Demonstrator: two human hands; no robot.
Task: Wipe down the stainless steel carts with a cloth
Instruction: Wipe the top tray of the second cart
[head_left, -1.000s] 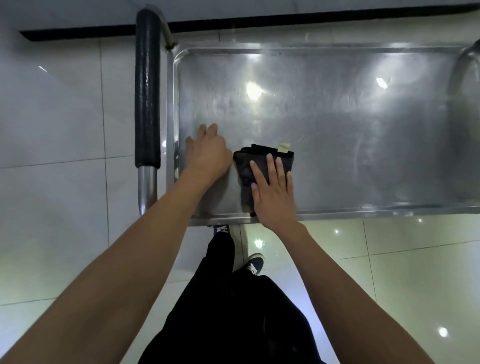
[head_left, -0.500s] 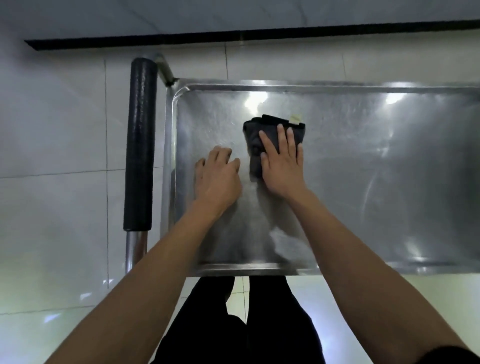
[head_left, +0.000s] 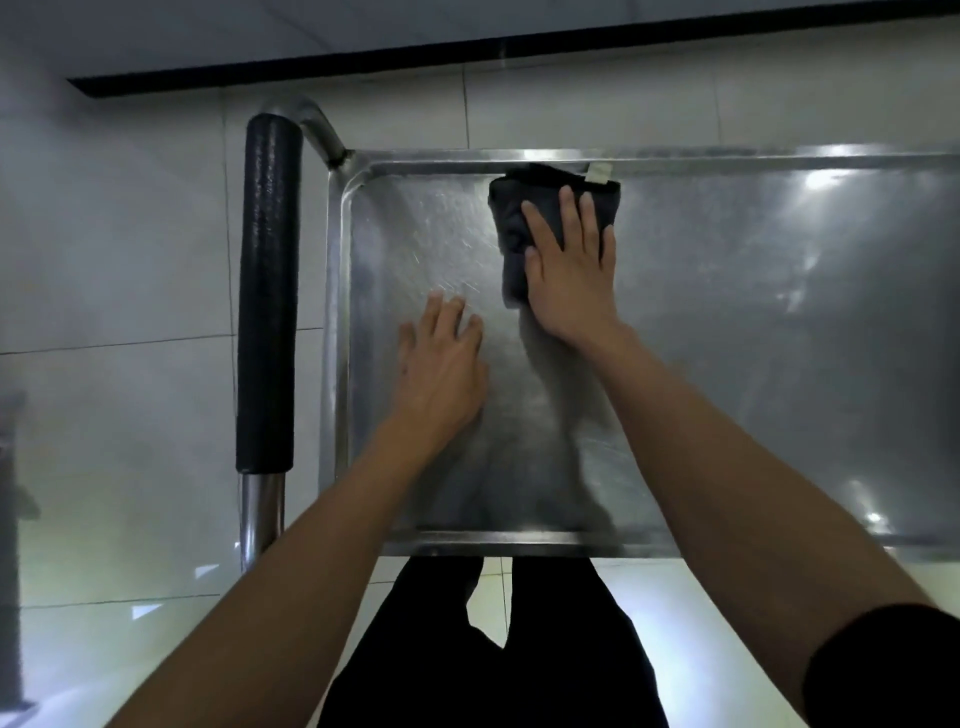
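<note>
Beside the cart's (head_left: 675, 158) black-sleeved handle (head_left: 267, 296), the left hand (head_left: 441, 374) rests flat near the tray's left edge, fingers straight and holding nothing. To its right, the right hand (head_left: 569, 270) presses the folded dark cloth (head_left: 511, 223) against the far rim, fingers extended, not curled. Pushed on, the cloth could bunch against that rim, skipping the far-left corner.

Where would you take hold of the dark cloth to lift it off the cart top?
Probably at the cloth's left edge, coming from the left. It lies folded flat on the cart, its far end against the back rim. The right hand presses flat over its right part, so the bare left side, with thick folds, looks best for a pinch grip. The left hand rests nearby.
</note>
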